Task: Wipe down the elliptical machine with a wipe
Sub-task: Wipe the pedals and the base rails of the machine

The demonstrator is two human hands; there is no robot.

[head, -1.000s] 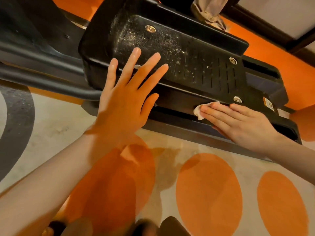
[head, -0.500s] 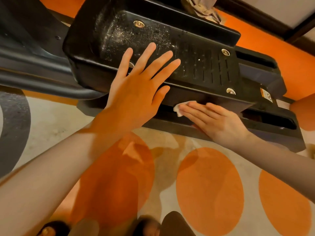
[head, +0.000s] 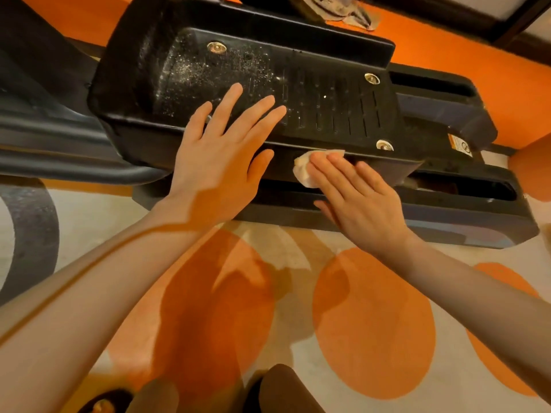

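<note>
Left hand (head: 220, 162): lay flat, fingers spread, bracing the dusty pedal (head: 313, 93).
Right hand (head: 357, 201): straight fingers pressed the wipe (head: 304, 171) against the pedal's side, just beside the left thumb.
Wipe handling: likely soft, light, bunching easily; best pinned under flat fingertips.

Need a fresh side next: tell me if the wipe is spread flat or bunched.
Bunched: the wipe shows as a crumpled wad under the right hand.

One small label (head: 460, 145) on the right end of the black elliptical pedal (head: 313, 93): white and orange, bearing a round prohibition-type symbol. Any lettering on it too small to read. No other text, brand or numbers legible.
</note>
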